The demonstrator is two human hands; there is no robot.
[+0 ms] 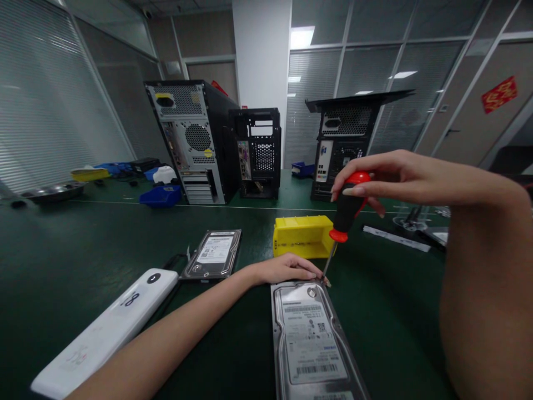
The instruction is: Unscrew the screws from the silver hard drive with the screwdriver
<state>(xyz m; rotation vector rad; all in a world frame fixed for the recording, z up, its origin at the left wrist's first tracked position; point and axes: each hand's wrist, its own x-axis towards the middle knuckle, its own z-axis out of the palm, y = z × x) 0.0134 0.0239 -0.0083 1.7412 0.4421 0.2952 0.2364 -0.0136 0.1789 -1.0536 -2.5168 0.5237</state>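
A silver hard drive (310, 339) with a white label lies flat on the green table in front of me. My right hand (377, 178) grips the red and black handle of a screwdriver (345, 214), held nearly upright, its tip at the drive's far right corner. My left hand (285, 269) rests at the drive's far edge, fingertips touching the screwdriver shaft near the tip. A second hard drive (213, 254) lies to the left, beyond my left forearm.
A yellow bin (302, 236) stands just behind the drive. A long white device (106, 330) lies at the left. Three computer towers (195, 141) stand at the back, with blue bins (161, 195) and a metal dish (52, 191) far left. Papers lie at the right.
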